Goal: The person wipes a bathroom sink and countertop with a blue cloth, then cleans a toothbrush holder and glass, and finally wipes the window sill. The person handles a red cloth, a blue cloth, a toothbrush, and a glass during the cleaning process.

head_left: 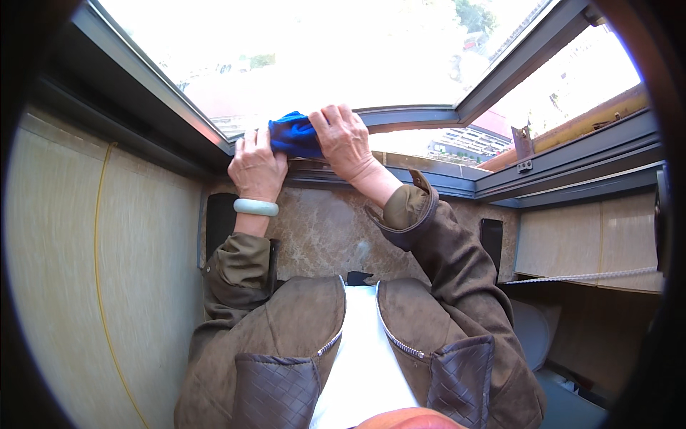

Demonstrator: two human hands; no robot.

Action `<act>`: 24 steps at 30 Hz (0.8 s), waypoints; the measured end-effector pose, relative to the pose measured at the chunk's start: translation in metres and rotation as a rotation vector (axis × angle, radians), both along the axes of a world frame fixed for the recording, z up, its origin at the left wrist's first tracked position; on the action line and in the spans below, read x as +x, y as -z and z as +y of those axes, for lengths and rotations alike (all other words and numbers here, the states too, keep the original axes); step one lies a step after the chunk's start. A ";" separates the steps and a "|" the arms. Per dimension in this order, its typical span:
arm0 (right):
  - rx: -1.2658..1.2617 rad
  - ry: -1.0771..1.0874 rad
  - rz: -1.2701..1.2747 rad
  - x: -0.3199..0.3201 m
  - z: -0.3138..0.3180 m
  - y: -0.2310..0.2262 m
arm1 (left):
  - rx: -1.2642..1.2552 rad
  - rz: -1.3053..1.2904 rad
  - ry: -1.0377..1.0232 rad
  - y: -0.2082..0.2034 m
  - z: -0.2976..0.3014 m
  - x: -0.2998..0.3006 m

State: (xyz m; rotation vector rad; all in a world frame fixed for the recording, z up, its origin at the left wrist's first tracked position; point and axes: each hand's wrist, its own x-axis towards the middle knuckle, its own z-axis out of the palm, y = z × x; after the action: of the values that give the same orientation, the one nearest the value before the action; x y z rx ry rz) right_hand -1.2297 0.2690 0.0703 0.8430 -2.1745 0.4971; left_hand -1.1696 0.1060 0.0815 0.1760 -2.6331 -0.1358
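Note:
A blue cloth (294, 136) is stretched between my two hands at the lower rail of a grey window frame (407, 116). My left hand (256, 168), with a pale green bangle (256, 207) on its wrist, has its fingers curled at the cloth's left end, near the frame's corner. My right hand (343, 141) grips the cloth's right end, its fingers bent over the rail. The fingertips of both hands are partly hidden behind the cloth and the frame.
Below the window lies a brown marble sill (321, 229). A dark phone-like slab (491, 239) stands at its right end. A metal hinge bracket (524, 146) sits on the right frame. Tiled wall (150, 250) rises at left, and a white beaded cord (586, 277) hangs at right.

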 end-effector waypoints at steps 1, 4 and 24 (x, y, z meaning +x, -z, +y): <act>0.017 0.033 0.040 -0.001 0.008 -0.001 | -0.009 -0.013 0.031 -0.003 0.009 -0.001; 0.078 0.113 0.106 -0.005 0.034 -0.008 | -0.056 -0.074 0.083 -0.005 0.039 -0.012; -0.331 0.553 -0.162 -0.009 0.164 0.014 | 0.296 -0.044 0.811 0.025 0.180 -0.060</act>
State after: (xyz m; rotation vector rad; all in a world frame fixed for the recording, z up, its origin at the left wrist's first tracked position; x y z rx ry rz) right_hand -1.2389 0.4334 0.0565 0.0129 -2.2593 0.6277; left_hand -1.2293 0.2864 0.0568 -0.8052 -2.5513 -0.7919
